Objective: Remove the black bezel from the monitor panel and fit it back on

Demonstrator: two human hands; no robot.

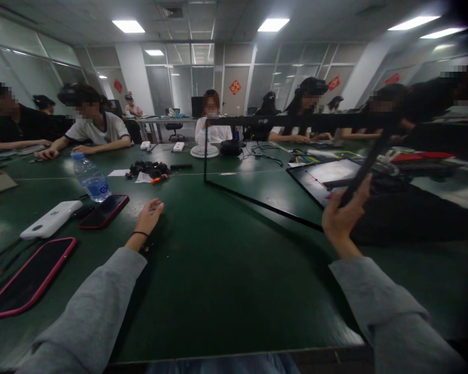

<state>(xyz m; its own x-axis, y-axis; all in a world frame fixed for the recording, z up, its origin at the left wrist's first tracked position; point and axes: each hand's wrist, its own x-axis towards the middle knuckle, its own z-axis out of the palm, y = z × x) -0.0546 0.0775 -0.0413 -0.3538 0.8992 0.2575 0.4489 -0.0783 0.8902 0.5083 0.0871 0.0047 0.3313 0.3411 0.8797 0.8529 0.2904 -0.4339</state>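
My right hand (343, 221) is wrapped around the near right bar of a thin black rectangular frame (263, 205). The frame is held up on edge over the green table (226, 291), and I can see through its opening. Its far right part is blurred. My left hand (148, 215) lies on the table to the left of the frame, fingers loosely curled and apart, with nothing visible in them. Near that hand are a dark phone with a red edge (104, 212) and a water bottle (89, 176).
A white power bank (51, 219) and a pink-edged phone (31, 275) lie at left. Black gear (148, 169), a white fan (204, 151) and cables (263, 151) are farther back. A shiny dark panel (315, 176) and black cloth (413, 210) lie at right. Several people sit around.
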